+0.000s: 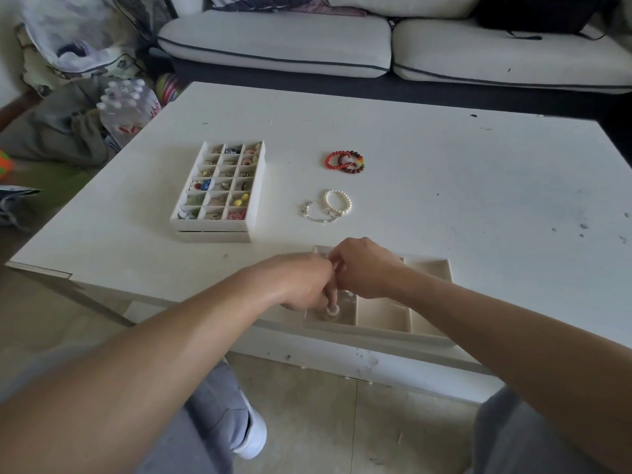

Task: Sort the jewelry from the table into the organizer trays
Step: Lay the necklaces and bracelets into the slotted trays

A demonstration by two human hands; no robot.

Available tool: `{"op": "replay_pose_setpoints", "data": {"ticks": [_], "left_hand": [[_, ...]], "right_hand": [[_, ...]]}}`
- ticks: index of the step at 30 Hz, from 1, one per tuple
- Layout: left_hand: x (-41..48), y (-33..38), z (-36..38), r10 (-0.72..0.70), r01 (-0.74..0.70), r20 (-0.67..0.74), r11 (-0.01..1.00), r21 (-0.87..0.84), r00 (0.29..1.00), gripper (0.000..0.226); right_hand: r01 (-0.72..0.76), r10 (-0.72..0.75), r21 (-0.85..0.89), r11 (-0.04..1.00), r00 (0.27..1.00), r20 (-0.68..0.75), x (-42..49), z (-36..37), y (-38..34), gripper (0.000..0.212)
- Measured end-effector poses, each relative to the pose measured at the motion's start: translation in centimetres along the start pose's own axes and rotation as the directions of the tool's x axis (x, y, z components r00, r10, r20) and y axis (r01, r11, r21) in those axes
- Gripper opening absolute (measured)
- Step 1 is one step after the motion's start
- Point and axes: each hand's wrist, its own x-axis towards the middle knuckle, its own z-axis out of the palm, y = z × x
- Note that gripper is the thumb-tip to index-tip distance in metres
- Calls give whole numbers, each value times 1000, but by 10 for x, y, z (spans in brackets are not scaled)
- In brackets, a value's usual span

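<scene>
My left hand [301,282] and right hand [367,268] meet over the left end of a beige organizer tray [429,268] at the table's near edge. A left-hand finger points down and holds a small white ring [332,310] in the tray's front-left compartment. The right hand's fingers curl toward the left hand; what they hold is hidden. On the table behind lie red bead bracelets [345,162], a pearl bracelet [338,201] and a silver chain bracelet [318,213]. A white tray of small compartments [213,232], stacked on another, holds several small pieces at the left.
The white table [478,186] has its near edge just under the beige tray. A sofa [273,46] stands behind the table. Bottled water [126,107] and bags sit on the floor at the left. My knees and a white shoe [251,436] are below.
</scene>
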Motion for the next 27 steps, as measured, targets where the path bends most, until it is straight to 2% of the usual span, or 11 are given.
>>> {"op": "replay_pose_setpoints", "data": {"ticks": [6,11,17,22,25,27], "left_hand": [[0,3,1,-13,12,21,1000,17,1000,24],[0,2,0,-30,27,44,998,64,999,22],[2,-1,0,-64,62,19,993,96,998,24],[3,-3,-3,-97,94,31,992,80,995,29],[3,-4,-5,-106,102,62,992,72,992,26],[4,-5,-7,-106,102,67,992,70,992,25]], "right_hand": [[-15,8,-145,989,999,-53,-1,3,-2,6],[-7,-7,-184,983,997,-76,2,5,3,14],[28,-27,-125,992,1000,6,1,2,5,7],[6,-5,-94,996,1000,10,2,-4,8,20],[33,-26,-81,996,996,90,0,-6,11,19],[28,-24,-56,998,997,80,1,-7,13,19]]}}
